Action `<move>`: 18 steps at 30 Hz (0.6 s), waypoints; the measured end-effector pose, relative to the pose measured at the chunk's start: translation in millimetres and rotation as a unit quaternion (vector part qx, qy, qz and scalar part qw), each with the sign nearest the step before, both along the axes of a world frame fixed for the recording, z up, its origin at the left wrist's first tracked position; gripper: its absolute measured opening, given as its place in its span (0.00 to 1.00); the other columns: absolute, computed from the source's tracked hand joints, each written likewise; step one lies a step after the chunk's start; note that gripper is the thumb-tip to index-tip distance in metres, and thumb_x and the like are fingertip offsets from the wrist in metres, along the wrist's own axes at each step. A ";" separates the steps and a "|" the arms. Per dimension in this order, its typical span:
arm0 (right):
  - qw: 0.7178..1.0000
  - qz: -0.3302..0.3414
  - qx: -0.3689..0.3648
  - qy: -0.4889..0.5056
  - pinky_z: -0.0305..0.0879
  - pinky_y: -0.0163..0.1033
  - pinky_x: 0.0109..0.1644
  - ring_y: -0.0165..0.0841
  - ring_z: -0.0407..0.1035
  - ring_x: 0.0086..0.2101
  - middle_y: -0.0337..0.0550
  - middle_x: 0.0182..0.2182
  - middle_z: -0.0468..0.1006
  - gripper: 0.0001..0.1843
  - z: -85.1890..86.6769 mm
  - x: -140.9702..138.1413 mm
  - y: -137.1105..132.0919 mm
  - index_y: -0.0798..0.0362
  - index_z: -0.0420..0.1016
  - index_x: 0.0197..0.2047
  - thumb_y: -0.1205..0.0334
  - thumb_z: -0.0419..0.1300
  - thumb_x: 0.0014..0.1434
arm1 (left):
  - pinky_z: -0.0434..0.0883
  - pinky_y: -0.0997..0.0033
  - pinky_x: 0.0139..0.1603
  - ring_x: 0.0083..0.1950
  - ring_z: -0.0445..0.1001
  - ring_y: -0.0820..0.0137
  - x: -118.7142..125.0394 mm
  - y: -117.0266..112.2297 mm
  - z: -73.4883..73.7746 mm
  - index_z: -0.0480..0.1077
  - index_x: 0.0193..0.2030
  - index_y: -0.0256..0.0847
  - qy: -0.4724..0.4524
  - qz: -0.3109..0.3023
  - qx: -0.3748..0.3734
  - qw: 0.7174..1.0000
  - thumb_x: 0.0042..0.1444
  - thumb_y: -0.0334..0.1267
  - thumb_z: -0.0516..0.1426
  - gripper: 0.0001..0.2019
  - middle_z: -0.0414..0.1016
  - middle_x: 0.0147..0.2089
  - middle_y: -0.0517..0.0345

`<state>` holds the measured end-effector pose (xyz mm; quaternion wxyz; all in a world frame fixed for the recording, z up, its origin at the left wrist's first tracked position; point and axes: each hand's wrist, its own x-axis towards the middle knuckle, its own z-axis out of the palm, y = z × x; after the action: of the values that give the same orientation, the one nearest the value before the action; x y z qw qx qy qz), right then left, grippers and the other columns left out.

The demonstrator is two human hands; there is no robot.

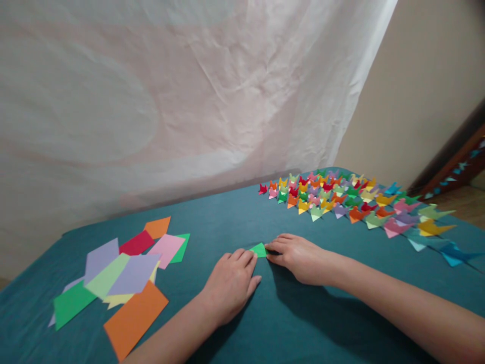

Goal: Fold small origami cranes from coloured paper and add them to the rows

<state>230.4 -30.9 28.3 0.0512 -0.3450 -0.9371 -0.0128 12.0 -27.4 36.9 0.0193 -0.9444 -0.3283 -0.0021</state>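
A small piece of folded green paper (259, 249) lies on the teal tablecloth between my two hands. The fingertips of my left hand (235, 283) hold its left end down against the cloth, with the thumb set apart from the paper. At the other end, my right hand (293, 255) has its fingers and thumb closed on the right tip. Fingers cover both ends of the paper, so its full folded shape is hidden.
Overlapping coloured paper sheets (138, 275) are spread on the left of the teal tablecloth (227, 217). Rows of folded paper birds (356, 215) stand at the back right, beyond my right forearm. A pale hanging cloth (189, 101) borders the table's far edge.
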 end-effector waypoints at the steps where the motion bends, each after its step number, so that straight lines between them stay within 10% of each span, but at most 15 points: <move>1: 1.000 0.001 -0.004 -0.001 0.59 0.46 0.52 0.39 0.67 0.46 0.54 0.48 0.73 0.16 0.0 0.8 0.3 0.57 0.74 0.48 0.71 0.51 0.58 | 0.64 0.61 0.50 0.52 0.65 0.60 -0.1 0.2 0.2 0.63 0.55 0.37 0.001 0.000 -0.001 1.000 0.62 0.42 0.49 0.18 0.69 0.52 0.49; 18: 0.999 0.006 -0.008 0.035 0.59 0.44 0.50 0.39 0.67 0.45 0.50 0.48 0.74 0.15 -6.1 4.6 4.4 0.54 0.76 0.45 0.71 0.53 0.57 | 0.67 0.59 0.48 0.52 0.67 0.60 -7.9 9.8 -0.1 0.67 0.52 0.42 -0.027 -0.012 0.000 1.000 0.62 0.39 0.49 0.14 0.68 0.52 0.51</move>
<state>235.0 -26.5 22.2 0.0813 -0.3401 -0.9369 0.0073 4.0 -17.6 36.8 0.0105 -0.9477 -0.3178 -0.0279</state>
